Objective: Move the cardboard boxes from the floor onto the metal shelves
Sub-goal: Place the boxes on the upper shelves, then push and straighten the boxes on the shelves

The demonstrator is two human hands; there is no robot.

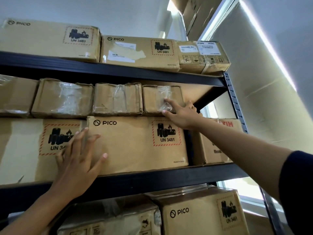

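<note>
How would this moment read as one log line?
left hand flat on PICO box | right hand pushing small taped box | middle shelf

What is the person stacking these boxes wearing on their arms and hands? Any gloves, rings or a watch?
No gloves: both the left hand and the right hand are bare, and no rings, watch or bracelet show on either. The right arm has a dark navy short sleeve at its upper part, with the forearm uncovered. The left forearm is uncovered too, and no sleeve shows on that side in this view.
</note>
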